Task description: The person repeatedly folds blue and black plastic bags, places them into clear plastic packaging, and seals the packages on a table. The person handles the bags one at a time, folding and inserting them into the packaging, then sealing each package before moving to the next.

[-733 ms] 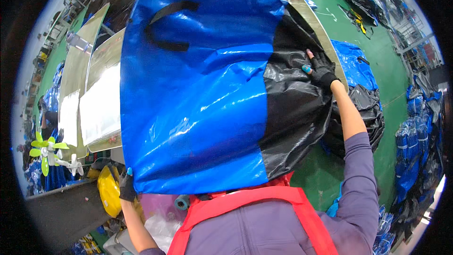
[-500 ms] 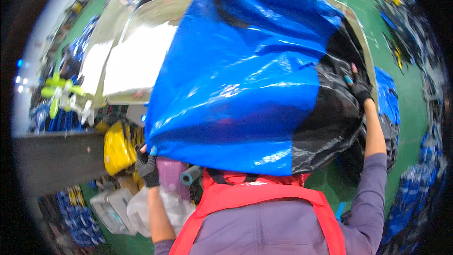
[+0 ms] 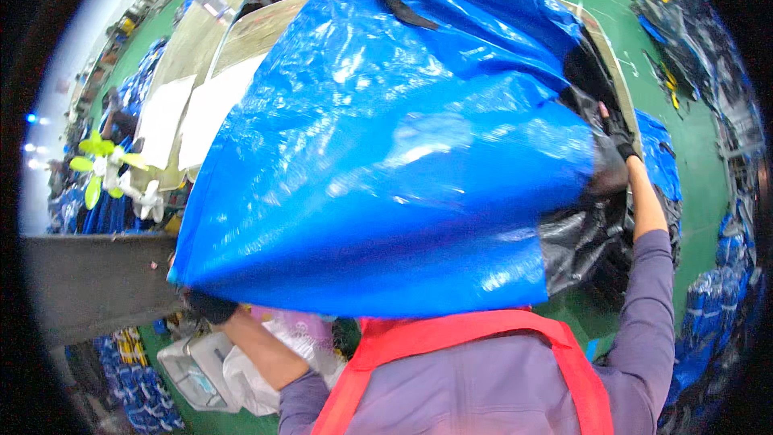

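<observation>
A large glossy blue sheet-like bag (image 3: 386, 145) with a black section (image 3: 584, 242) lies across the table in front of me, wrinkled and pulled taut toward the lower left. My left hand (image 3: 209, 304), in a dark fingerless glove, grips its lower left corner; part of the fingers is hidden under the edge. At the right side my right hand (image 3: 618, 135), in a similar glove, rests on the black section with its fingers stretched out. A black strap loop (image 3: 411, 0) shows on the blue material near the far side.
The pale tabletop (image 3: 266, 32) shows at the far left, beside a small fan with green blades (image 3: 101, 163). A dark grey surface (image 3: 97, 274) juts in at left. Below it stand a whitish bin (image 3: 197, 374) and a white plastic bag (image 3: 282, 354). Blue bundles (image 3: 708, 314) lie at right.
My left hand has moved left and slightly down, dragging the blue corner with it. The blue material now spreads wider and covers more of the black section. My right hand has stayed nearly in place.
</observation>
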`<state>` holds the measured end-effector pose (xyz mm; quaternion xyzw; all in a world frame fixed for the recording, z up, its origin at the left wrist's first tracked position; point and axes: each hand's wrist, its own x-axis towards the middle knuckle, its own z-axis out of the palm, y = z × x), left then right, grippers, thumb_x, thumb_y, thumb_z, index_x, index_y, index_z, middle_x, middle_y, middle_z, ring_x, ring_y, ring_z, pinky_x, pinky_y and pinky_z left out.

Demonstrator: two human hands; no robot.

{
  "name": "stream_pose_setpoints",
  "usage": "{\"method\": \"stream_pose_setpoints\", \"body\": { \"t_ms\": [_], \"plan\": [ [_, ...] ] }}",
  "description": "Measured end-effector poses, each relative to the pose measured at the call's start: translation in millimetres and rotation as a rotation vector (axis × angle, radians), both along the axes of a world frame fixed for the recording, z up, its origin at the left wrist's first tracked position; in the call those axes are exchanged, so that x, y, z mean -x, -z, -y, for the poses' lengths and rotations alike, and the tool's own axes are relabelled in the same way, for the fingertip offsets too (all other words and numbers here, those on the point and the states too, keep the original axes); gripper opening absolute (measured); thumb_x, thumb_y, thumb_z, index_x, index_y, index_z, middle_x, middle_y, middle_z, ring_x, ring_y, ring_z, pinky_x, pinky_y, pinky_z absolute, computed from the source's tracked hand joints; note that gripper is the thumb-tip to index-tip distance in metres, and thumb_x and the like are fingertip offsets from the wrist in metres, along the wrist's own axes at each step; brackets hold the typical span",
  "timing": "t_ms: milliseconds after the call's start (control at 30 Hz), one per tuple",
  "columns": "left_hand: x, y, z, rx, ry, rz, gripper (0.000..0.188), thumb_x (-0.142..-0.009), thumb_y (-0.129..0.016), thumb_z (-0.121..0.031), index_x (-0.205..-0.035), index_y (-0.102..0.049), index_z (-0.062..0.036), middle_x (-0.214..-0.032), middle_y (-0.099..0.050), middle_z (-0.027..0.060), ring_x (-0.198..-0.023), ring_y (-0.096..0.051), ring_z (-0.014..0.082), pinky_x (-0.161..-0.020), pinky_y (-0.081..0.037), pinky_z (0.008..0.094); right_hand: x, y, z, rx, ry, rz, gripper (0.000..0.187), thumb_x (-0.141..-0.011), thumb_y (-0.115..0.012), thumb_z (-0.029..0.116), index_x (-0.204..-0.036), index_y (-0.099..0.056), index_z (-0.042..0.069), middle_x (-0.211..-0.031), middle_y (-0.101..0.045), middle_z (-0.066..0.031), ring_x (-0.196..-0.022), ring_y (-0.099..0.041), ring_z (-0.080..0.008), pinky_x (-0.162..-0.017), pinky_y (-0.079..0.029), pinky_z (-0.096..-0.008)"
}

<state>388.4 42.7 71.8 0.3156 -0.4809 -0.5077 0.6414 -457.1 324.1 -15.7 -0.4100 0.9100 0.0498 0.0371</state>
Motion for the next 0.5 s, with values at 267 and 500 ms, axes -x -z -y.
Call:
{"method": "stream_pose_setpoints", "body": {
  "t_ms": [267, 500],
  "plan": [
    [213, -36, -29, 0.682, 0.186, 1.205, 0.033, -0.085, -0.060, -0.018, -0.117, -0.061, -0.0082, -0.114, -0.063, 0.0161, -0.102, -0.060, 0.0360, -0.087, -0.048, 0.0427, -43, -106, 59, -0.422, -0.188, 0.231, 0.073, -0.082, -0.055, 0.054, -0.139, -0.042, 0.011, -0.130, -0.053, -0.0222, -0.119, -0.051, -0.0373, -0.098, -0.042, -0.0419],
    [412, 86, -179, 1.281, 1.610, 0.994, 0.055, -0.080, -0.062, -0.037, -0.127, -0.054, -0.0097, -0.130, -0.051, 0.0224, -0.123, -0.044, 0.0391, -0.105, -0.032, 0.0507, -97, -98, 231, 0.078, -0.190, 0.127, 0.078, -0.086, -0.032, 0.070, -0.149, -0.022, 0.026, -0.156, -0.014, -0.0134, -0.141, -0.016, -0.0420, -0.111, -0.005, -0.0614]
  ]
}}
